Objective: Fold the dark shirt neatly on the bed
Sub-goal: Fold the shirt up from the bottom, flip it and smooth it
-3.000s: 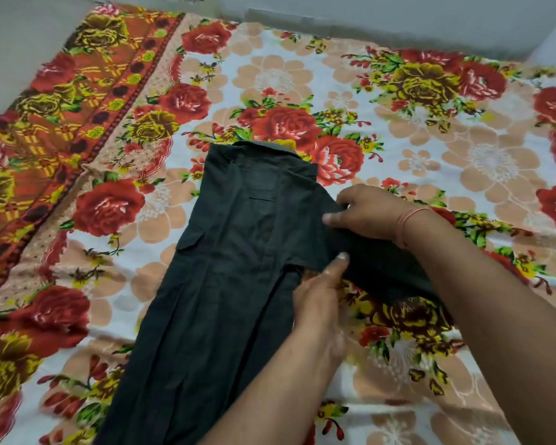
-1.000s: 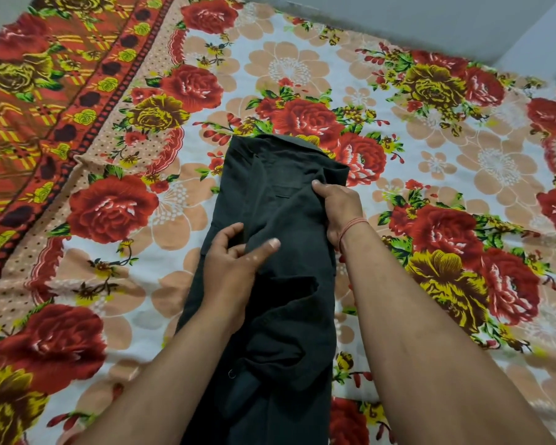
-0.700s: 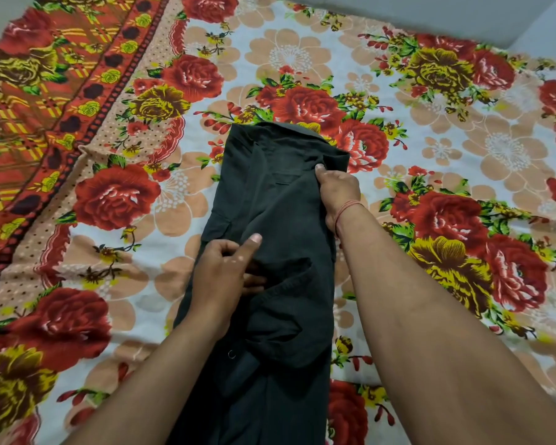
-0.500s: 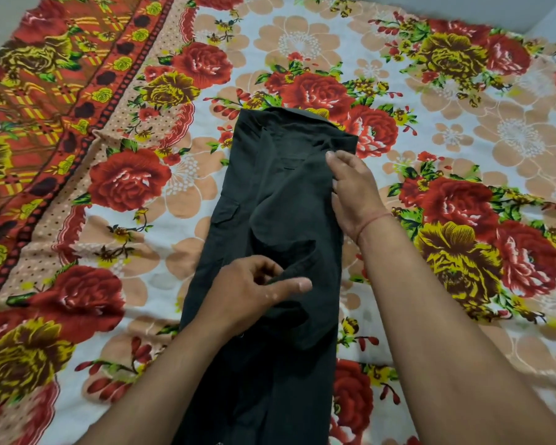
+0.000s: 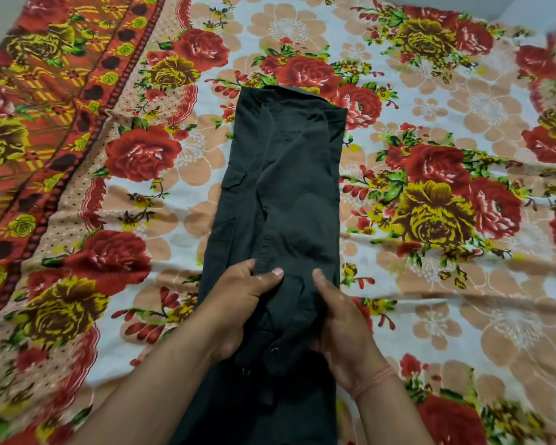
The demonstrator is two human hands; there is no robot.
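The dark shirt (image 5: 283, 187) lies face down on the bed as a long narrow strip, both sides folded in, collar at the far end. A folded-back sleeve runs down its middle. My left hand (image 5: 238, 303) grips the sleeve's cuff end from the left, thumb on top and fingers curled into the cloth. My right hand (image 5: 337, 319) holds the same bunched cuff from the right, its thumb pressed on the fabric. The shirt's lower hem runs out of view at the bottom.
The bed is covered by a floral bedsheet (image 5: 430, 194) with red and yellow roses, rumpled to the right of the shirt. An orange patterned border (image 5: 45, 101) runs along the left side. A pale wall shows at the top corners.
My right hand left the shirt's upper right edge and came down to the cuff beside my left hand. The sleeve now lies straighter down the middle.
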